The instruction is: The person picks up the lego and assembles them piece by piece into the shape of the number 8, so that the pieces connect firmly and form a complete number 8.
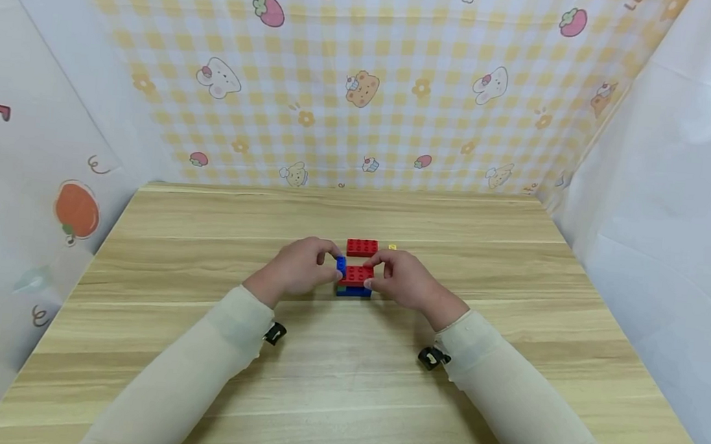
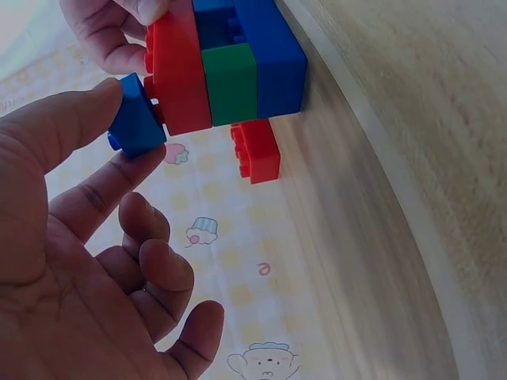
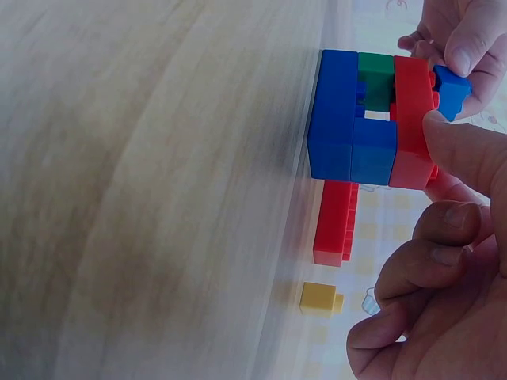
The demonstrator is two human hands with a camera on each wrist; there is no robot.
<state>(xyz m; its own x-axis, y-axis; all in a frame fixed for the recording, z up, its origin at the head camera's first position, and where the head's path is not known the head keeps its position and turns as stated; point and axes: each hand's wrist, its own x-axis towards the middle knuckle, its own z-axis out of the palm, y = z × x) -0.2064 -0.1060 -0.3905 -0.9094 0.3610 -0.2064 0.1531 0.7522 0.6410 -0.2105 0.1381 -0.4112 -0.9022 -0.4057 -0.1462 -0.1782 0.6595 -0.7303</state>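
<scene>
A small blue brick (image 1: 341, 265) (image 2: 137, 117) is pinched between thumb and forefinger of the left hand (image 1: 303, 266) (image 2: 119, 229), at the left end of the red brick's studs, slightly tilted in the left wrist view. That red brick (image 1: 359, 274) (image 3: 412, 127) tops a stack with a green brick (image 2: 230, 84) (image 3: 376, 79) and a small blue brick (image 3: 373, 150) beneath, and a long blue brick (image 1: 354, 292) (image 3: 331, 119) at the bottom. Thumb and forefinger of the right hand (image 1: 410, 281) (image 3: 451, 261) grip the red brick's right end.
Behind the stack lie another red brick (image 1: 362, 248) (image 3: 334, 223) and a small yellow brick (image 1: 393, 247) (image 3: 318, 298) on the wooden table (image 1: 344, 386). A checkered cloth (image 1: 342, 56) hangs at the back, white cloth (image 1: 675, 169) at the sides.
</scene>
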